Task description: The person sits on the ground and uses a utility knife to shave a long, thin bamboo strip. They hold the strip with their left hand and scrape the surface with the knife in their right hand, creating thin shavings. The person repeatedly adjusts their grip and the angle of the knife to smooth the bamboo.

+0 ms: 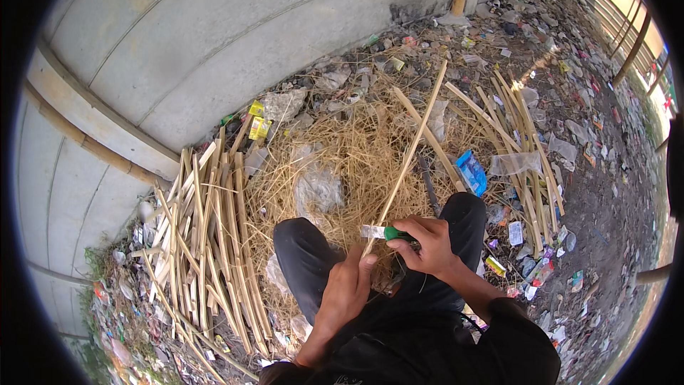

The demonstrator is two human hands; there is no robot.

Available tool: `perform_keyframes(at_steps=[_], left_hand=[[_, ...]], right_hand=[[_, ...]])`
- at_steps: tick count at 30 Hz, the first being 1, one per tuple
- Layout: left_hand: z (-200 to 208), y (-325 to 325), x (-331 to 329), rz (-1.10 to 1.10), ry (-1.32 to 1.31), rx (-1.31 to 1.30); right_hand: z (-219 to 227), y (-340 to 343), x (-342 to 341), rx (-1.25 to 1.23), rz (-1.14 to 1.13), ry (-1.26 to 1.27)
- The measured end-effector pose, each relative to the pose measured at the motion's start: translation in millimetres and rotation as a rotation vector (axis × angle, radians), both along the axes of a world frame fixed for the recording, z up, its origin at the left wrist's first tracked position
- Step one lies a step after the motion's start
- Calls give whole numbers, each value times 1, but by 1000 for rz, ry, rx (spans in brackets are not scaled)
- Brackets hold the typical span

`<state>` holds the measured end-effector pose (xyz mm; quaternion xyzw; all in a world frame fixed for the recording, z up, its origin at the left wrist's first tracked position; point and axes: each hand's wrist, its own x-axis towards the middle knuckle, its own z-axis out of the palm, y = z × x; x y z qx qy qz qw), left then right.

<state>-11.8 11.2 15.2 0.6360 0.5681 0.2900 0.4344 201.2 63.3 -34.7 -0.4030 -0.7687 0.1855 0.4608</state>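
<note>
Hands: two, both the person's own, met above the knees.
Left hand (347, 286): forearm up from lower edge; fingers clenched on lower end of bamboo strip (407, 158), thumb up against it.
Right hand (426, 244): forearm in from lower right, wrist bent inward; fingers clenched on green handle of knife (379, 232).
Knife: one; pale blade pointing left, lying crosswise against the strip just above the left hand.
Bamboo strip: one in hand; long axis from hands up and right, far tip toward the wall (214, 43).
Split bamboo, left pile (206, 242): many, uncounted, mostly lengthwise on the ground.
Split bamboo, right pile (524, 150): several, loosely fanned.
Shavings (342, 150): one straw-coloured heap ahead of the knees.
Blue wrapper (472, 172): one, beside right knee.
</note>
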Motion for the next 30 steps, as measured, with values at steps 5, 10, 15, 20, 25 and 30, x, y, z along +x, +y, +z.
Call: perform_keyframes(at_steps=[5,10,15,20,25,30], left_hand=[[3,5,3,-26,20,8],[-7,6,3,-30,-28,35],[-8,5,8,-7,-69,10],[-5,6,11,0,-47,13],[-3,-5,8,-1,-13,-35],[0,-5,3,18,-3,-77]], right_hand=[[6,-3,-8,56,-2,-9],[9,-3,-7,82,-11,-29],[13,1,-2,111,-10,-85],[18,3,4,134,-46,-136],[25,21,20,94,-134,-132],[19,34,26,198,-143,-133]])
